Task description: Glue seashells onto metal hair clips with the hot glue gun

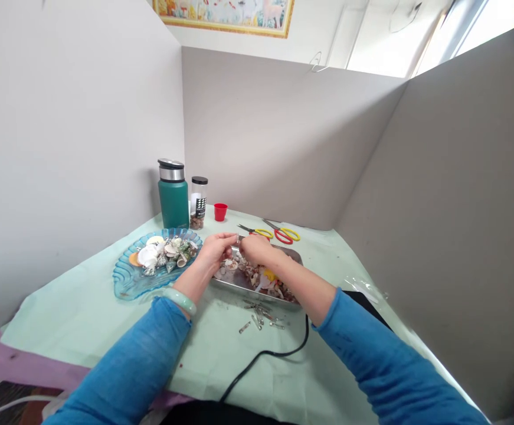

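Observation:
My left hand (pixel 215 250) is closed in a pinch above the left end of a metal tray (pixel 234 288); a small pale thing, too small to name, shows at its fingertips. Close beside it, my right hand (pixel 255 249) has its fingers curled over the tray's back part, and what they hold is hidden. Small shells (pixel 254 274) and a yellow piece (pixel 269 275) lie in the tray. Left of my left hand, a blue scalloped dish (pixel 126 288) bears larger shells (pixel 148 256). Several small metal clips (pixel 257 321) lie in front of the tray.
Behind stand a green bottle (pixel 174 203), a clear jar (pixel 197 206) and a red cup (pixel 220 212). Two pairs of scissors (pixel 283 235) lie beyond the tray. A black cable (pixel 261 354) crosses the front. Clear plastic (pixel 363 288) lies right. Grey panels surround the table.

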